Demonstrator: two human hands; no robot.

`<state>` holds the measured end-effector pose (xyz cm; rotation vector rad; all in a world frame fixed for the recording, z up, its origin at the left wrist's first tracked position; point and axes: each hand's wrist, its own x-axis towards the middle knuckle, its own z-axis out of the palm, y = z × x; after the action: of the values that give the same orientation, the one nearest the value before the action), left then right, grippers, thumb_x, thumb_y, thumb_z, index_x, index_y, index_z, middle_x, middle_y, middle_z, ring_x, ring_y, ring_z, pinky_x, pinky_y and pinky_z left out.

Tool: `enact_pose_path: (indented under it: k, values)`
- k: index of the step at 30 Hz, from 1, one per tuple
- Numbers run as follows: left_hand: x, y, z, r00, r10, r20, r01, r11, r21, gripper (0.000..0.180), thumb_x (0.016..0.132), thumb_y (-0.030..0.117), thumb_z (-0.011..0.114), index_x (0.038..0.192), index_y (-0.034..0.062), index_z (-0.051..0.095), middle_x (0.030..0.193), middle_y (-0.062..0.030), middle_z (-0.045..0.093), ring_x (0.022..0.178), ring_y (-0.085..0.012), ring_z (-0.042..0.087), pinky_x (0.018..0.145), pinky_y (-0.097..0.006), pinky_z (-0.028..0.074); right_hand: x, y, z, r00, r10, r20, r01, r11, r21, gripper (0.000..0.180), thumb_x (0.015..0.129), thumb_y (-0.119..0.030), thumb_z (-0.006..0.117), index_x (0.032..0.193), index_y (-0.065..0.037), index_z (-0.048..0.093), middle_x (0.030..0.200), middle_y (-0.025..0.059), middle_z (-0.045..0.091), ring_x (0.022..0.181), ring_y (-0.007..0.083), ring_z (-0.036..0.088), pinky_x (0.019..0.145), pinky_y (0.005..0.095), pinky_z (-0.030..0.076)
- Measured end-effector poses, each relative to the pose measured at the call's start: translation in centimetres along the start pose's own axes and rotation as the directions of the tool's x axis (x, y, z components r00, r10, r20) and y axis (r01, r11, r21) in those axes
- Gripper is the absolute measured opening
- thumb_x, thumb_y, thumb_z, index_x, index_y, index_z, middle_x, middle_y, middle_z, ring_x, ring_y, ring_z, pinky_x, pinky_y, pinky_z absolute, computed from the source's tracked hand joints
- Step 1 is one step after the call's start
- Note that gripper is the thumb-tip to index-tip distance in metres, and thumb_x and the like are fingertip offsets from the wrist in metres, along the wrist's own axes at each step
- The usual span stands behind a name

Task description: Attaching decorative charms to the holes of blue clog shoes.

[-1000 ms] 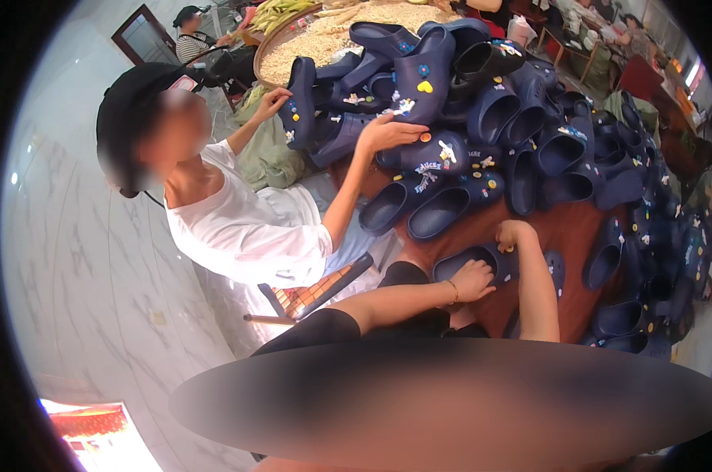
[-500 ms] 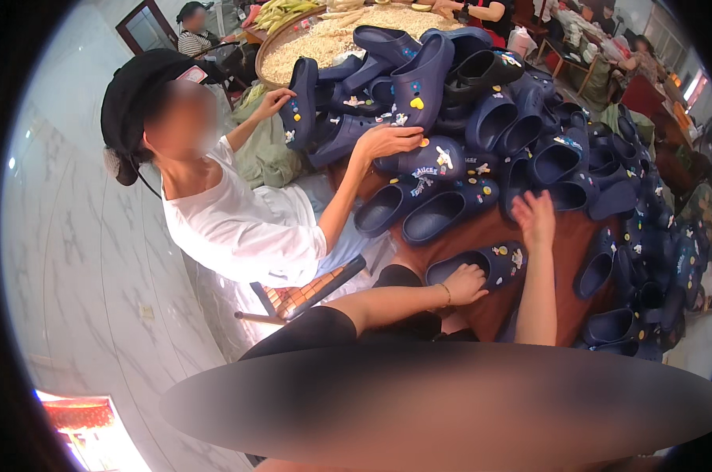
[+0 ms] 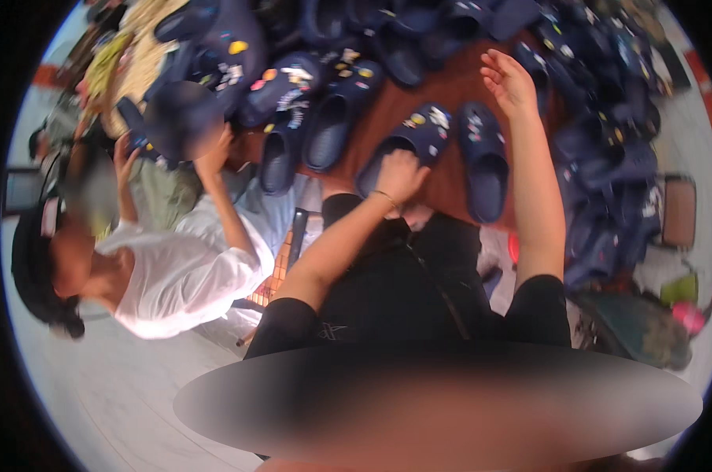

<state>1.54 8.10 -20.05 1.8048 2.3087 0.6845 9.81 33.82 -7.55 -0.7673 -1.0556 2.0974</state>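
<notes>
My left hand (image 3: 403, 175) is closed at the opening of a navy clog (image 3: 425, 135) with coloured charms on its upper, lying on the brown tabletop near me. The fingertips are hidden inside the shoe. Beside it on the right lies a second navy clog (image 3: 482, 149), its charms at the toe end, untouched. My right hand (image 3: 509, 82) hovers over the table beyond that clog, fingers loosely bent and apart, holding nothing. Two more charm-covered clogs, one navy clog (image 3: 339, 114) and its neighbour (image 3: 280, 153), rest to the left of my left hand.
A heap of navy clogs (image 3: 324, 20) covers the far side of the brown table (image 3: 458, 75). More clogs (image 3: 600, 204) are piled on the right. At left, a person in a white shirt (image 3: 187, 271) sits close, hands on clogs. A brown stool (image 3: 677, 211) stands at far right.
My view has swung, so the table and heap sit higher and the seated person lower left. The second near clog shows fully now. My left hand stays at its clog; my right remains raised.
</notes>
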Motion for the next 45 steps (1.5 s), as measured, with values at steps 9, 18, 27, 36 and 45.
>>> enact_pose_path:
  k: [9, 18, 27, 36, 45]
  values:
    - [-0.1, -0.1, 0.5, 0.998, 0.036, -0.059, -0.036, 0.999, 0.011, 0.038, 0.081, 0.033, 0.055, 0.088, -0.0034, 0.059, 0.097, -0.0167, 0.057, 0.095, -0.0330, 0.049, 0.077, -0.042, 0.039, -5.3, 5.0, -8.3, 0.976, -0.191, 0.102, 0.119, 0.081, -0.990, 0.026, 0.076, -0.019, 0.059, 0.097, -0.006, 0.065, 0.090, 0.0150, 0.065, 0.082, 0.0280, 0.063, 0.074, 0.0367, 0.048]
    - [0.0, -0.3, 0.1, 0.993, 0.025, -0.118, -0.019, 0.999, 0.047, 0.035, 0.074, 0.035, 0.059, 0.070, 0.0004, 0.062, 0.080, -0.0182, 0.059, 0.080, -0.0356, 0.055, 0.068, -0.046, 0.041, -4.8, 5.7, -8.0, 0.967, -0.158, -0.198, -0.231, -0.232, -0.945, 0.042, 0.074, -0.038, 0.059, 0.089, 0.001, 0.063, 0.095, 0.0240, 0.060, 0.093, 0.0379, 0.058, 0.080, 0.0448, 0.044]
    - [-0.7, -0.6, 0.4, 0.993, 0.029, -0.118, -0.034, 0.998, -0.046, 0.028, 0.077, 0.031, 0.058, 0.080, 0.0035, 0.061, 0.088, -0.0093, 0.055, 0.090, -0.0262, 0.048, 0.075, -0.038, 0.038, -4.4, 4.7, -7.5, 0.951, -0.112, -0.288, -0.301, -0.131, -0.945, 0.033, 0.072, -0.031, 0.066, 0.086, -0.001, 0.065, 0.092, 0.0222, 0.062, 0.090, 0.0353, 0.060, 0.079, 0.0409, 0.046]
    - [-0.7, -0.4, -0.2, 0.997, 0.001, -0.071, -0.007, 0.997, -0.081, 0.030, 0.079, 0.032, 0.056, 0.081, 0.0024, 0.060, 0.090, -0.0108, 0.055, 0.092, -0.0273, 0.048, 0.076, -0.038, 0.038, -4.1, 6.4, -7.3, 0.952, -0.198, -0.235, -0.282, -0.261, -0.923, 0.030, 0.079, -0.027, 0.059, 0.088, 0.002, 0.062, 0.094, 0.0239, 0.061, 0.090, 0.0376, 0.059, 0.079, 0.0435, 0.046]
    - [0.3, -0.9, 0.9, 0.996, -0.016, -0.091, 0.016, 1.000, -0.001, 0.037, 0.076, 0.036, 0.056, 0.077, -0.0004, 0.061, 0.085, -0.0165, 0.058, 0.085, -0.0334, 0.053, 0.071, -0.043, 0.041, -2.0, 7.8, -9.9, 0.978, -0.162, -0.134, -0.183, -0.341, -0.922, 0.025, 0.079, -0.016, 0.049, 0.094, -0.001, 0.062, 0.101, 0.0232, 0.059, 0.097, 0.0384, 0.057, 0.081, 0.0464, 0.046]
